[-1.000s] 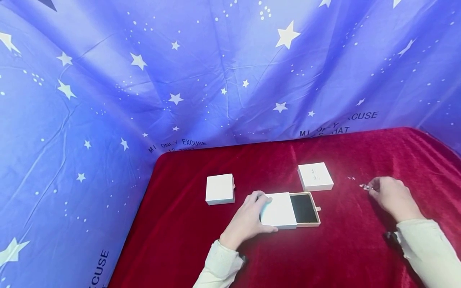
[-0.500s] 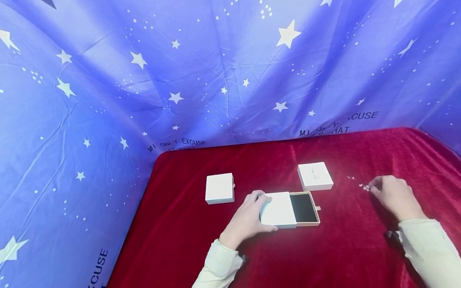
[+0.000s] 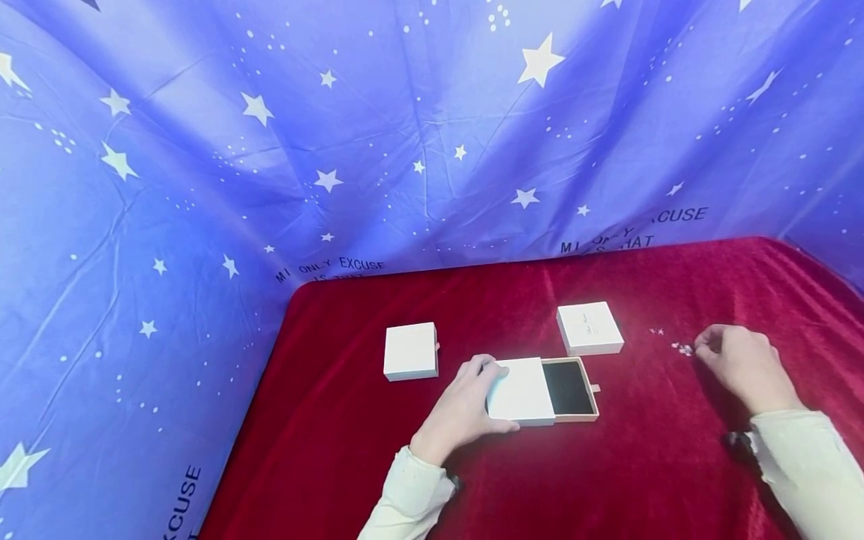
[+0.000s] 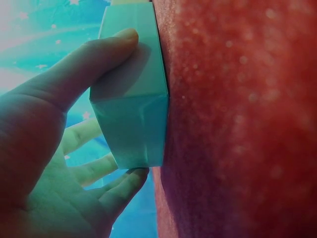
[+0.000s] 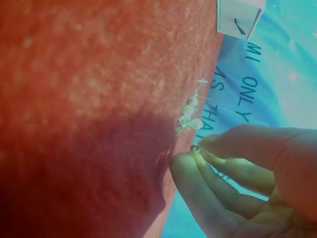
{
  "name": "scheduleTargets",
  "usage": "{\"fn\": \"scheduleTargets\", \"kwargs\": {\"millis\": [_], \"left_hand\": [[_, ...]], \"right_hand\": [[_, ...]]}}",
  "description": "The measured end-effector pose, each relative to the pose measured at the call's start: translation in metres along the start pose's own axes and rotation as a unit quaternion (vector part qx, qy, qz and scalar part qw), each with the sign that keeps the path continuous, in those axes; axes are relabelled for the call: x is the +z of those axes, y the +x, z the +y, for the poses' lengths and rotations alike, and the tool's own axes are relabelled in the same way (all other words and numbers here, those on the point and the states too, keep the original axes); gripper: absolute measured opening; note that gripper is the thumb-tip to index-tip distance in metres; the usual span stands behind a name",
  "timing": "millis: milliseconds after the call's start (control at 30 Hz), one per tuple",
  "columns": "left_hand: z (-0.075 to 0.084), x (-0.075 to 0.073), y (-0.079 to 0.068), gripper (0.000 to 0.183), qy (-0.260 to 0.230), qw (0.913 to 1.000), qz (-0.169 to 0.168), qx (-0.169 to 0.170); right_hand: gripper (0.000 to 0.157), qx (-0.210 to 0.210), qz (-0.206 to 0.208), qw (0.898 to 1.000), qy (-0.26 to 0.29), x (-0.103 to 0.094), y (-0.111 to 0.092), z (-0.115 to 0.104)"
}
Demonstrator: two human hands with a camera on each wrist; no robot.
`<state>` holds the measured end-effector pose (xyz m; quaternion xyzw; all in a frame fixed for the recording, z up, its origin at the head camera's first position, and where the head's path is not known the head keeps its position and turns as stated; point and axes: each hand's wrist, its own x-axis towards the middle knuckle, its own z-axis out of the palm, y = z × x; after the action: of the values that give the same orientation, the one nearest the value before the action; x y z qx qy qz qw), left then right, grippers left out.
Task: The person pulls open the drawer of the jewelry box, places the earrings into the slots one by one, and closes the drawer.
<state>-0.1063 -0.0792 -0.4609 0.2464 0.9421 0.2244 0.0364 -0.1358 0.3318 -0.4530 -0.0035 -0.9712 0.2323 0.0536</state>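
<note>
My left hand (image 3: 466, 409) grips the sleeve of a white drawer-style jewelry box (image 3: 520, 391), thumb along the near side and fingers over the far side. Its tray (image 3: 570, 388), lined in black, is slid partly out to the right and holds nothing. In the left wrist view the thumb presses the box's side (image 4: 131, 74). My right hand (image 3: 739, 364) is low over the cloth at the right, pinching a tiny shiny metal piece (image 5: 195, 148) between thumb and index finger. Just beyond the fingertips lie pearl-like earrings (image 5: 189, 110), with white beads and a star shape.
A closed white box (image 3: 411, 351) stands at the left, and another with lettering (image 3: 590, 328) behind the opened one. A smaller sparkling piece (image 3: 657, 331) lies beyond the earrings. Red velvet (image 3: 574, 480) covers the table; a blue starry curtain (image 3: 418, 135) hangs behind.
My right hand has drawn slightly right, away from the earrings, which now show more fully on the cloth. The left hand and the opened box have stayed in place.
</note>
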Motion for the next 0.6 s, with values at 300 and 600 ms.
{"fn": "scheduleTargets", "kwargs": {"millis": [300, 600], "left_hand": [[0.0, -0.001, 0.0, 0.079, 0.003, 1.0, 0.001, 0.003], [0.0, -0.001, 0.0, 0.078, 0.0, 1.0, 0.0, 0.001]], "right_hand": [[0.016, -0.015, 0.032, 0.999, 0.011, -0.003, -0.003, -0.01], [0.017, -0.029, 0.053, 0.998, 0.027, -0.004, -0.005, -0.022]]}}
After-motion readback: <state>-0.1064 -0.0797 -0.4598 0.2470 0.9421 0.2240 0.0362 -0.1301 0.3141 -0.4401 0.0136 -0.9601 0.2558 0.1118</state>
